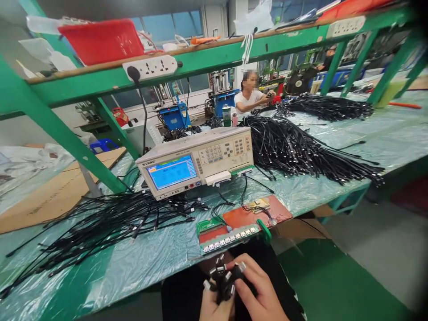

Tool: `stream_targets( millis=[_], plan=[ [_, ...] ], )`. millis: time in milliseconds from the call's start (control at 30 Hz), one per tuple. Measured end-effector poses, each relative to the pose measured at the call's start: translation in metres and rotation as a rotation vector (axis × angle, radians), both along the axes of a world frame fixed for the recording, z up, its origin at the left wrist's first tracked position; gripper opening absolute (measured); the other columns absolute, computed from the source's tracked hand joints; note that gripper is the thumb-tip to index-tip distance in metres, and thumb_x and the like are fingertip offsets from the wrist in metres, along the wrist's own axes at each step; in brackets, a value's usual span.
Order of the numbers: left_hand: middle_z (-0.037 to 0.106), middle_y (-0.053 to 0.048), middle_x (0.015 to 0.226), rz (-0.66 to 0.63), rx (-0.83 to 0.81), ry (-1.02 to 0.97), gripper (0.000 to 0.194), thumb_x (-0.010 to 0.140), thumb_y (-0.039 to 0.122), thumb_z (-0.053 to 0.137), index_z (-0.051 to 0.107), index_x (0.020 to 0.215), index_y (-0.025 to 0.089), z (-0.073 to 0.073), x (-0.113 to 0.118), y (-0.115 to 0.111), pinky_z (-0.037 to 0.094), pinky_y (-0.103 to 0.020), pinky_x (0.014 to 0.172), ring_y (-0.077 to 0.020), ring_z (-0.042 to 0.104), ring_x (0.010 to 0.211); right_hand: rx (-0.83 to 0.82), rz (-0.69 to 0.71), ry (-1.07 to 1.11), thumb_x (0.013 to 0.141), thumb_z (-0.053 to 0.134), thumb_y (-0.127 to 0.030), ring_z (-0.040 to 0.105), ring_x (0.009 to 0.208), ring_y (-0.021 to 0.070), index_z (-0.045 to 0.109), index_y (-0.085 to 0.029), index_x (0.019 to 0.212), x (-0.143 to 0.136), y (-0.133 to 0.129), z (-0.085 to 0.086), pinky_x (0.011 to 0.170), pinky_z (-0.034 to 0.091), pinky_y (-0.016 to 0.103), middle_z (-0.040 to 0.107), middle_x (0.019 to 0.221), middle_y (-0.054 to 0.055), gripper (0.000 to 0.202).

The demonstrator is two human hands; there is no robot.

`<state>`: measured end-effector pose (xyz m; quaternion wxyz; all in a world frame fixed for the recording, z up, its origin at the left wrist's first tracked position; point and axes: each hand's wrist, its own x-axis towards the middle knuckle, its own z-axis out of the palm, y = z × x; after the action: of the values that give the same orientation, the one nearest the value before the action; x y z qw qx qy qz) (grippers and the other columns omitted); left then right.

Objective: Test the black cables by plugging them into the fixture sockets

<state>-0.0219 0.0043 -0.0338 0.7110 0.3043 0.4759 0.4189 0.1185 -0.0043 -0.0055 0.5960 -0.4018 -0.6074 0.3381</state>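
Note:
A small bunch of black cables with silver USB plugs (220, 278) is held low, over my lap, below the table's front edge. My left hand (216, 305) is wrapped round the bunch from below. My right hand (256, 285) closes on the same bunch from the right, its fingers at the plugs. Just beyond both hands, at the table edge, lies a test board with a row of white-and-silver ports (230, 240). Behind it stands a beige tester (197, 160) with a lit blue screen, wired to the board.
Black cables (110, 223) spread over the table at left; a larger cable pile (301, 151) lies right of the tester. A green frame (207, 62) crosses above, bearing a red bin (102, 42). A person (249, 96) sits across the table.

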Motion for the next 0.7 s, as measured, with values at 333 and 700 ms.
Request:
stream_targets(
  millis=[333,700],
  plan=[
    [0.040,0.006,0.047,0.106,0.234,0.049,0.055,0.075,0.071,0.073,0.057,0.070,0.018,0.018,0.001,0.027,0.036,-0.019,0.041,-0.0082,0.042,0.039,-0.206,-0.144,0.345,0.106,0.033,-0.052,0.052,0.056,0.0162,0.053,-0.021,0.082,0.004,-0.002,-0.009,0.058,0.047,0.027,0.053,0.062,0.001,0.043],
    [0.041,0.011,0.052,-0.051,-0.037,-0.103,0.071,0.060,0.076,0.080,0.060,0.098,0.019,0.012,-0.002,0.033,0.017,-0.015,0.038,-0.0002,0.021,0.035,-0.348,-0.493,0.221,0.094,0.053,-0.066,0.028,0.051,0.0105,0.043,-0.021,0.067,0.039,0.022,-0.066,0.045,0.026,0.023,0.032,0.057,-0.005,0.054]
  ],
)
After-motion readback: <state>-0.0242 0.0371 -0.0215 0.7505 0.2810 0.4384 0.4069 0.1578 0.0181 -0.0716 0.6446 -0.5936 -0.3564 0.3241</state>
